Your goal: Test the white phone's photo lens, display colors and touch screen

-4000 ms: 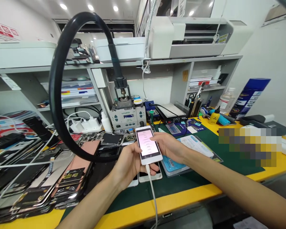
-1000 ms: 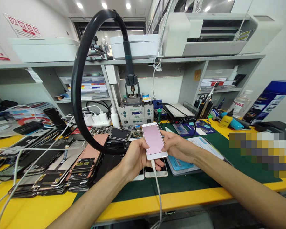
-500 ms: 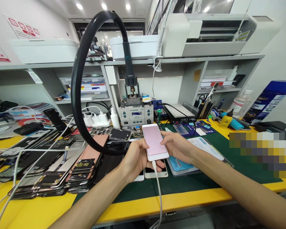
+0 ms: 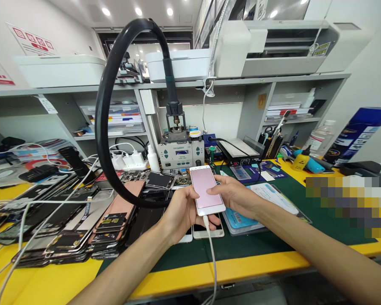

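Observation:
A white smartphone with a plain pale pink screen is held tilted up above the mat. My left hand is closed around its left side, thumb on the edge and fingertips showing below. At the right edge, my right hand grips the same phone, its thumb lying over the screen and its other fingers partly hidden. A white charging cable is plugged into the phone's bottom end and hangs over the table edge. Another white phone lies flat beneath my hands, partly covered.
Stacks of phone screens fill the left side. A thick black hose arches up from the grey soldering station. Blue plastic packets lie right of the phone on the green mat. A yellow bottle stands farther right.
My right thumb has moved left, from the phone's right edge onto its screen. The left hand keeps its hold, and the phone has barely shifted.

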`<state>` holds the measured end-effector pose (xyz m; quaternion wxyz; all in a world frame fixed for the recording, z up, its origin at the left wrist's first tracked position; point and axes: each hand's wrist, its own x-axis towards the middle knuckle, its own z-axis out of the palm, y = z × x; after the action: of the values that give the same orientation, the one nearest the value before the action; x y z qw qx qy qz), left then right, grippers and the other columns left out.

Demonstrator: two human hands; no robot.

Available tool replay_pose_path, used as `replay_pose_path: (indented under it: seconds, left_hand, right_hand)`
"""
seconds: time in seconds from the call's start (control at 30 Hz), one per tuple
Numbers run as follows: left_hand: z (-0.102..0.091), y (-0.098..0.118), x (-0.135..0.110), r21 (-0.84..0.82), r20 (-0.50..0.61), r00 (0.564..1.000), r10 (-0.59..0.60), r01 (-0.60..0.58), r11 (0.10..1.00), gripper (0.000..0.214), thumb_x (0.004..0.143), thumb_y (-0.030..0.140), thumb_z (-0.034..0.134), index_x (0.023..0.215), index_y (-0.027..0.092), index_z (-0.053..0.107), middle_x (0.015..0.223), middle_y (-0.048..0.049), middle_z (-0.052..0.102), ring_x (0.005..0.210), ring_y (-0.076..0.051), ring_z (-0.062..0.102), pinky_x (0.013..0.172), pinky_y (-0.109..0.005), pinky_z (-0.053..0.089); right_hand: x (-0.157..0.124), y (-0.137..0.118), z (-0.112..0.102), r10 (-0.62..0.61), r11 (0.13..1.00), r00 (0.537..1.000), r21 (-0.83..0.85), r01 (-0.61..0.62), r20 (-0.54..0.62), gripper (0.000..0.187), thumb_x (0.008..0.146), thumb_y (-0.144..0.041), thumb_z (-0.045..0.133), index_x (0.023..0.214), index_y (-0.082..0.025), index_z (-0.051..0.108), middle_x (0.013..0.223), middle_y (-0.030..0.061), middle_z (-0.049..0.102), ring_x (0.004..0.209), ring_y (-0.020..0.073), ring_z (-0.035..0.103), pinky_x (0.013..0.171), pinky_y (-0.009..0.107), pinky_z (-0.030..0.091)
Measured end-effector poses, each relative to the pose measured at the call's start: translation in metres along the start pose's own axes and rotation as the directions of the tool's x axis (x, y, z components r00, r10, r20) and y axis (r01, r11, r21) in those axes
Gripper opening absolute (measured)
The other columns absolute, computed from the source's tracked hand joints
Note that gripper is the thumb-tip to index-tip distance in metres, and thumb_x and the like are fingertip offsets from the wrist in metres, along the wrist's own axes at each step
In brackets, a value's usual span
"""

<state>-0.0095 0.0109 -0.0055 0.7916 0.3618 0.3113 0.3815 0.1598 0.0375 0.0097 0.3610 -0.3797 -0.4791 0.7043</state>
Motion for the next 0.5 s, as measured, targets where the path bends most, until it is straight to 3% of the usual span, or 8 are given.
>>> replay_pose_path:
  seconds: [0.07,0.23,0.37,0.5]
  left_hand:
    - [0.0002,0.0001,0.0000,0.004,0.002,1.000,0.002,-0.002,1.000,0.040,0.073,0.025,0.040,0.109,0.010,0.049,0.082,-0.0165,0.069,0.060,-0.030,0.070,0.054,-0.039,0.055]
    - [0.0001,0.0004,-0.0004,0.012,0.002,1.000,-0.003,0.003,1.000,0.039,0.074,0.025,0.039,0.108,0.009,0.049,0.081,-0.0167,0.069,0.061,-0.030,0.070,0.055,-0.039,0.055]
    - [-0.0003,0.0003,-0.0013,0.017,-0.009,1.000,0.000,0.000,1.000,0.034,0.076,0.025,0.038,0.105,0.010,0.048,0.080,-0.0169,0.069,0.060,-0.030,0.069,0.056,-0.040,0.055]
    - [-0.0003,0.0000,-0.0014,0.030,-0.010,1.000,-0.002,0.002,1.000,0.035,0.077,0.025,0.038,0.106,0.009,0.049,0.082,-0.0174,0.070,0.060,-0.029,0.069,0.057,-0.040,0.055]
  right_hand:
    - [-0.0002,0.0001,0.0002,0.006,1.000,1.000,-0.022,-0.007,-0.008,0.048,0.068,-0.008,0.065,0.115,-0.015,0.060,0.090,0.0077,0.071,0.077,0.0205,0.065,0.063,0.028,0.048]
    - [0.0006,-0.0003,-0.0025,-0.009,0.994,0.998,0.109,0.001,0.069,0.044,0.064,-0.007,0.053,0.106,-0.014,0.064,0.088,0.0071,0.070,0.071,0.0184,0.063,0.058,0.026,0.047]
    - [0.0005,0.0001,-0.0015,-0.009,1.000,0.999,0.028,0.008,0.035,0.035,0.071,-0.013,0.061,0.105,-0.015,0.063,0.086,0.0070,0.069,0.070,0.0180,0.063,0.058,0.026,0.047]
    - [0.0012,0.0011,-0.0031,0.006,1.000,1.000,0.003,-0.006,0.016,0.035,0.066,-0.008,0.063,0.100,-0.016,0.063,0.080,0.0042,0.068,0.065,0.0164,0.061,0.055,0.025,0.046]
